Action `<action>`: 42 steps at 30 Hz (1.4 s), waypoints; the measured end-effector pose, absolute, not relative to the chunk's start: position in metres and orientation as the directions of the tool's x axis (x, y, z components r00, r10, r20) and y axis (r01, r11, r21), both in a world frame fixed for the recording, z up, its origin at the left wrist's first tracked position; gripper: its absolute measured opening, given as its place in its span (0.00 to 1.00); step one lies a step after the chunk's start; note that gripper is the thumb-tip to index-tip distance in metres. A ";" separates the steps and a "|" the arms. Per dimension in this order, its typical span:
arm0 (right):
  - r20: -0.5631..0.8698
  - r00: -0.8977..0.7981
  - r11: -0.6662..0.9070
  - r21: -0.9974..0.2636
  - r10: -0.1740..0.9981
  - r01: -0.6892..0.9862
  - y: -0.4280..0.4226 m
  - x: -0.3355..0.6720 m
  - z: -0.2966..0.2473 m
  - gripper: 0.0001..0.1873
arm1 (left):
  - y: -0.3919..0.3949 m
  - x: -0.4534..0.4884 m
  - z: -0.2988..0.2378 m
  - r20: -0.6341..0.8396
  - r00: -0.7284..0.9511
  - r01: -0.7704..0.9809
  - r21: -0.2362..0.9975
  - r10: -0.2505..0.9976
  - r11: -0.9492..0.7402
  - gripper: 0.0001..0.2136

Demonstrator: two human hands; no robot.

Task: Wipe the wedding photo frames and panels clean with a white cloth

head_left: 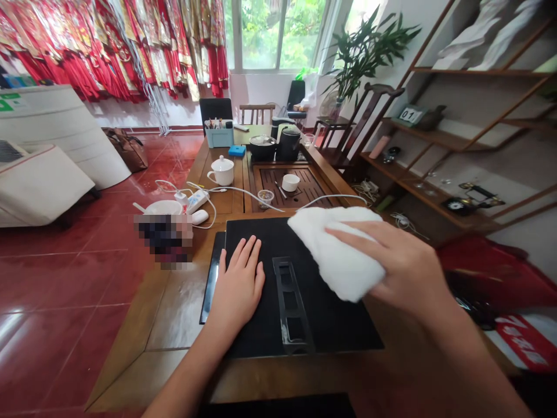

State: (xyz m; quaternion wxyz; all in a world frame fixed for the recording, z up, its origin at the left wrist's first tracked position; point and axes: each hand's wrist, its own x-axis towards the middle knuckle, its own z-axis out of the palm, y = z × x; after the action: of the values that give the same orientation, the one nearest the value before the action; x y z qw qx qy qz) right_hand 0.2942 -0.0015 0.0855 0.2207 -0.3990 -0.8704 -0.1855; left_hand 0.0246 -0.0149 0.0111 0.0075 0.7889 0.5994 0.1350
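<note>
Head view: your right hand (pixel 407 264) has the white fluffy cloth (pixel 337 252) bunched under its fingers, closed around it, at about 2 o'clock on the black panel (pixel 256 337). The cloth looks very light and soft, and it will crush and shift easily, so the bunched middle under your fingers is the surest place to hold it. Your left hand (pixel 239 284) lies open, palm down and fingers together, on the panel at about 8 o'clock. The panel seems stiff and flat, with a smooth surface that may let things slide. From here, its edges look like the best place to take hold, though its weight is hard to judge. A black slotted strip (pixel 289 302) lies on it between your hands.

The panel sits on a wooden worktop (pixel 174 313). At 11 o'clock on the worktop are a white power strip (pixel 195 200), a white mouse (pixel 200 216) and a white lidded mug (pixel 221 171). At 12 o'clock there is a wooden tea tray (pixel 304 186) holding a small white cup (pixel 290 182), with a black kettle (pixel 288 144) beyond it. A blurred patch (pixel 163 238) at 10 o'clock hides whatever lies there. Farther out, wooden shelves (pixel 435 133) stand at 2 o'clock, and red garments (pixel 108 52) hang at 10 o'clock.
</note>
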 end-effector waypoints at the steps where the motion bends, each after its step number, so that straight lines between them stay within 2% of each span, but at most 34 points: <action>1: 0.513 -0.580 0.590 0.165 0.633 0.790 0.010 0.289 0.082 0.27 | -0.015 0.025 0.011 0.204 0.246 0.944 0.172 0.948 -0.282 0.23; 8: 0.360 -0.558 0.531 0.181 0.748 0.828 0.051 0.264 0.051 0.37 | -0.016 0.026 0.010 0.228 0.238 0.945 0.170 0.944 -0.279 0.23; 16: 0.332 -0.590 0.579 0.143 0.736 0.803 0.032 0.266 0.046 0.31 | -0.016 0.028 0.012 0.213 0.219 0.952 0.168 0.952 -0.257 0.23; 35: 0.427 -0.589 0.617 0.088 0.686 0.782 -0.094 0.278 0.030 0.27 | -0.016 0.027 0.010 0.236 0.222 0.951 0.163 0.946 -0.264 0.23; 42: 0.448 -0.609 0.654 0.068 0.654 0.753 -0.093 0.294 0.049 0.29 | -0.016 0.026 0.011 0.193 0.231 0.949 0.169 0.954 -0.264 0.23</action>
State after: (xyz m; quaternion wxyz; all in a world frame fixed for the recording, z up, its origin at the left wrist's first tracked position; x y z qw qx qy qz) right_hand 0.2943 -0.0926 0.0489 0.1962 -0.3963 -0.8880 -0.1260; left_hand 0.0264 -0.0156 0.0114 0.0079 0.7845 0.6064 0.1294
